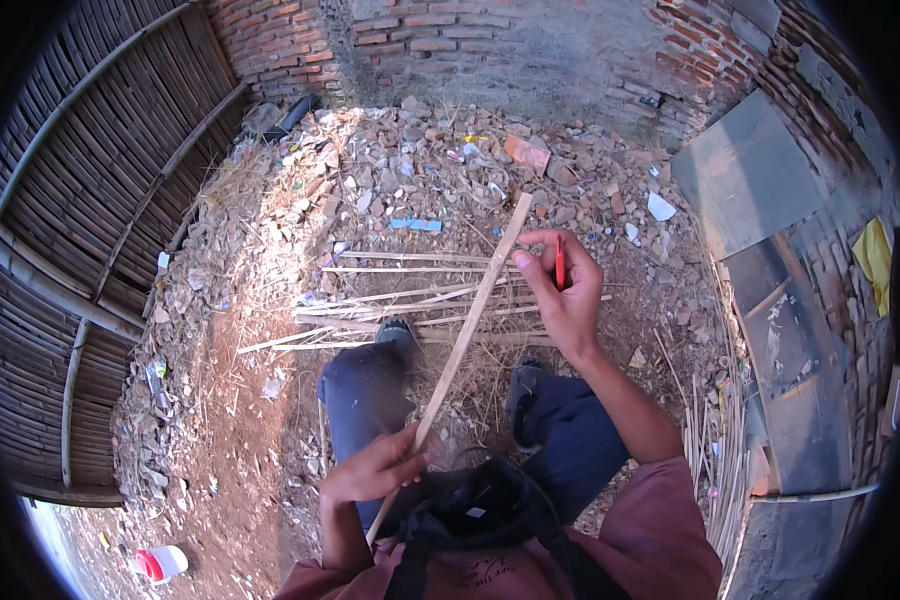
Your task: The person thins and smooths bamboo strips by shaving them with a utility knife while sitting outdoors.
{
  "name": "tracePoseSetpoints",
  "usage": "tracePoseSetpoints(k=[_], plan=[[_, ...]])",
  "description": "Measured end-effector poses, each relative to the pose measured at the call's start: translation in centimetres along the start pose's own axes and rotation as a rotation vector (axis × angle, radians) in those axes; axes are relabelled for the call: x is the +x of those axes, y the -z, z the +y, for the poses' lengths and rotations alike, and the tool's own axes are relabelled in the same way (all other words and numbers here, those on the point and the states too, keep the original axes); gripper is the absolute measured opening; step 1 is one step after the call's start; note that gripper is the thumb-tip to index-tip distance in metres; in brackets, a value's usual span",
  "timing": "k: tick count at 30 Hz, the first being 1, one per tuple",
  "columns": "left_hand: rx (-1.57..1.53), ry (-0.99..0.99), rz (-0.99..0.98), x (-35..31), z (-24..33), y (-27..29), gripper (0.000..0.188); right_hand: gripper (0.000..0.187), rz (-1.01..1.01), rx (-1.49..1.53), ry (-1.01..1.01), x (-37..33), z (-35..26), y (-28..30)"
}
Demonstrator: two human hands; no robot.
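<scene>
A long, flat strip of pale bamboo slants across the middle, its far end up and to the right, its near end by my lap. My left hand is closed round its lower part. Near the upper end is my right hand, its thumb and forefinger at the strip's edge; whether they touch it I cannot tell. A slim red object is held in the right hand's curled fingers, and its kind is unclear. Beyond my feet, several thin bamboo strips lie crosswise on the ground.
Rubble and litter cover the ground up to a brick wall. A slatted bamboo wall stands on the left. Grey panels lean at the right, above a bundle of long sticks. A red-and-white container lies lower left.
</scene>
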State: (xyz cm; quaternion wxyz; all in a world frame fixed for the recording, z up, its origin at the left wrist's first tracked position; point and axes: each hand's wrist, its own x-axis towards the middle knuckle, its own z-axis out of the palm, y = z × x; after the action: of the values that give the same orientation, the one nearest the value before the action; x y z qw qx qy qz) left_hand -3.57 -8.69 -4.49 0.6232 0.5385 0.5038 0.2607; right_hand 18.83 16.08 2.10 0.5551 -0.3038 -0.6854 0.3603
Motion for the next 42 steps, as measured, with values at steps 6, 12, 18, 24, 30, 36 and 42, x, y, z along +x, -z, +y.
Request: tracePoseSetpoints(k=[6, 12, 18, 24, 30, 36, 42], plan=[[0.046, -0.013, 0.006, 0.0, 0.3, 0.0, 0.023, 0.012, -0.024, -0.052, -0.002, 0.2, 0.0, 0.4], [0.032, -0.01, 0.012, -0.1, 0.3, -0.1, 0.032, 0.011, -0.068, -0.043, -0.004, 0.2, -0.8, 0.5], [0.004, 0.048, -0.061, 0.1, 0.7, 0.0, 0.025, 0.011, -0.155, 0.217, -0.097, 0.7, -0.5, 1.1], [-0.15, 0.09, -0.113, 0.3, 1.2, 0.2, 0.034, 0.014, -0.137, 0.595, -0.349, 1.7, 0.0, 2.2], [-0.183, 0.099, -0.011, 0.2, 1.4, 0.5, 0.032, 0.021, 0.01, 0.652, -0.294, 3.4, -0.1, 3.8], [-0.329, 0.063, 0.072, 0.6, 2.3, 0.8, 0.034, 0.026, -0.01, 0.19, -0.281, 2.8, 0.4, 3.2], [-0.297, -0.054, 0.11, 2.1, 4.6, 2.1, 0.041, 0.036, -0.291, 0.379, -0.394, 1.8, 0.4, 2.4]])
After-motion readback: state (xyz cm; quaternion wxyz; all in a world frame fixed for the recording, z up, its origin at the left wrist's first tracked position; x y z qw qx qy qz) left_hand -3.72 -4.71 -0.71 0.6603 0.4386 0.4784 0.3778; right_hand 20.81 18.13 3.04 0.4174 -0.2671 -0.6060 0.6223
